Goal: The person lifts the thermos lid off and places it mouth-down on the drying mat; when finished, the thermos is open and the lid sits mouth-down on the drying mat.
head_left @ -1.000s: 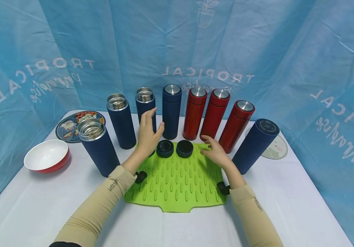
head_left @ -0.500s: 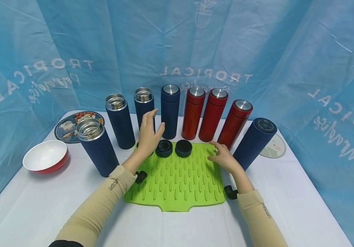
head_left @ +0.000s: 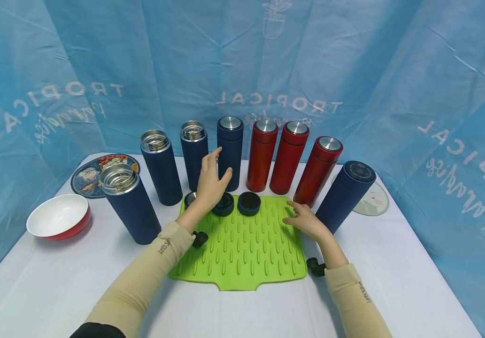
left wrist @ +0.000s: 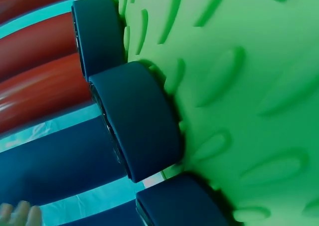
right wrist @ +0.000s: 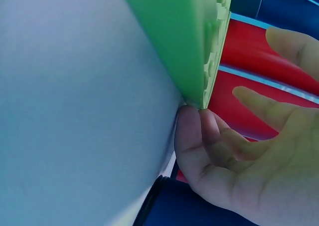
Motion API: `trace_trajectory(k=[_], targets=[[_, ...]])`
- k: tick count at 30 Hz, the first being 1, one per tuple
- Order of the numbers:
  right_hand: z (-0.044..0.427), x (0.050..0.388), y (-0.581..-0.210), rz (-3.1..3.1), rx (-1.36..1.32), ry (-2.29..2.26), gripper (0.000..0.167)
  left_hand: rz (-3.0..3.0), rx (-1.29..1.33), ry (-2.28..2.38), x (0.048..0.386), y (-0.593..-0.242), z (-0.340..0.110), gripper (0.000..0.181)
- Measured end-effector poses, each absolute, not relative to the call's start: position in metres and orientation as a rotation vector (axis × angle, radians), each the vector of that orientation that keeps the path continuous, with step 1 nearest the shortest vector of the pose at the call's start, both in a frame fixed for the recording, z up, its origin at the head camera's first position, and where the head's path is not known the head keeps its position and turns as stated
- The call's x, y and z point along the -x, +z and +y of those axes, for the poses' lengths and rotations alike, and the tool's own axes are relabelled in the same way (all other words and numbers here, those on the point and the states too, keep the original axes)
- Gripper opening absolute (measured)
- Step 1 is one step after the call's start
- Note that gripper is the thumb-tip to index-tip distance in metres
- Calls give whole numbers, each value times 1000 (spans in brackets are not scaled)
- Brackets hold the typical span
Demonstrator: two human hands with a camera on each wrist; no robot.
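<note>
Red flasks [head_left: 318, 170] stand beyond the parted right grip [head_left: 308, 222]; wide left grip [head_left: 210, 187] beside dark lids [head_left: 226, 207].

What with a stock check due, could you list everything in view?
Open flasks: 3, navy, left half
Silver-topped flasks: 4, one navy, three red, back centre and right
Dark-topped flask: 1, navy, right
Mat: 1, green, centre
Lids: 3, navy, mat's far edge
Bowl: 1, white and red, left
Placemats: 2, multicoloured and pale, back left and right
Tablecloth: 1, white, beneath
Curtain: 1, blue, behind
Wrist cameras: 2, black, by the wrists
Sleeves: 2, beige, forearms
Left hand: 1, bare, by the lids
Right hand: 1, bare, mat's far right corner
</note>
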State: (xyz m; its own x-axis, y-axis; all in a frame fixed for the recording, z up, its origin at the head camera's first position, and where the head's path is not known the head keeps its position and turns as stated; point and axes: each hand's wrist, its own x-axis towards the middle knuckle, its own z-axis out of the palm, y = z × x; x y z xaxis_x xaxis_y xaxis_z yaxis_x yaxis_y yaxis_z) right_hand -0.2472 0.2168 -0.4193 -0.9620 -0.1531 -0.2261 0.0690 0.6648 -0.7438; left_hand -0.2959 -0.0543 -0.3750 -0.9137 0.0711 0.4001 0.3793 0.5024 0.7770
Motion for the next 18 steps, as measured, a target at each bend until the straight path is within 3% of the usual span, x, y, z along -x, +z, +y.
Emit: trace_trajectory(k=[8, 18], targets=[[216, 248, -420, 2595, 74, -1188, 62, -2580, 253, -1424, 309, -382, -44, 89], [217, 246, -419, 2590, 77, -1201, 58, -2526, 192, -1453, 331, -388, -39, 104]])
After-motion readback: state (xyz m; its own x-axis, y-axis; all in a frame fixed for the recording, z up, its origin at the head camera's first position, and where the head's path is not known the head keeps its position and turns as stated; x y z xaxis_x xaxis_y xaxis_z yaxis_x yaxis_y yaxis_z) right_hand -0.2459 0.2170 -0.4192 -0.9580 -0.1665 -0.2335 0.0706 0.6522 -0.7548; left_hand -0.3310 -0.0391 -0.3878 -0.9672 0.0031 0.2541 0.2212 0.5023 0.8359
